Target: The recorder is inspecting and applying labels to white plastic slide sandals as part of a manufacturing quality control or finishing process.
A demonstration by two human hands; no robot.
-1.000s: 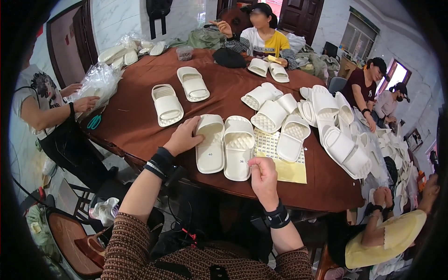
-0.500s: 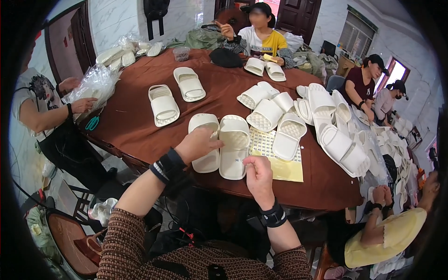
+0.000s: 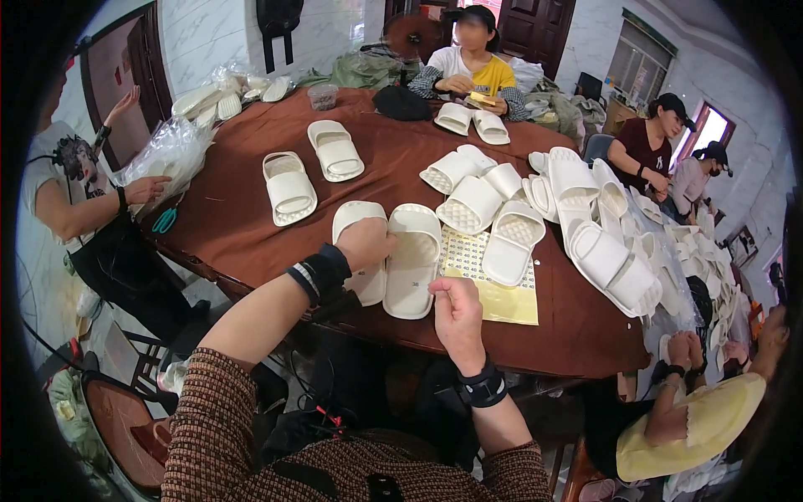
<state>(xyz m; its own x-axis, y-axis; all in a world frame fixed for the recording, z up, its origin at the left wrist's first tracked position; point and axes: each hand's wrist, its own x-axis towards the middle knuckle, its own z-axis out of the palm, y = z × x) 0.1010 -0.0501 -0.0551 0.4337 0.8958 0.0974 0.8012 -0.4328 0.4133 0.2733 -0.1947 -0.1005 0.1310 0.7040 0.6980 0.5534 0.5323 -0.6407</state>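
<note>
At the near edge of the brown-covered table (image 3: 242, 197), two white slide slippers lie side by side: a left slipper (image 3: 349, 219) and a right slipper (image 3: 411, 283). Long axes run near to far, roughly parallel; on the right slipper, textured footbed at the far end, smooth labelled part at the near end, pointing at the wearer. Left hand (image 3: 365, 242): forearm in from near left, angled far right, back of hand up, lying over the left slipper, fingertips by the right slipper's left edge. Its grip is hidden, can't tell. Right hand (image 3: 458, 311): forearm in from near right, leaning far left, fingers curled closed, thumb and index together at the right slipper's right edge; can't tell if anything small is pinched. Yellow label sheet (image 3: 502, 299) just right of the pair, partly under another white slipper (image 3: 508, 261). Farther left, a second pair of slippers (image 3: 293, 194), also roughly near-far, tilted a bit far left. More slippers (image 3: 615, 266) piled to the right.
</note>
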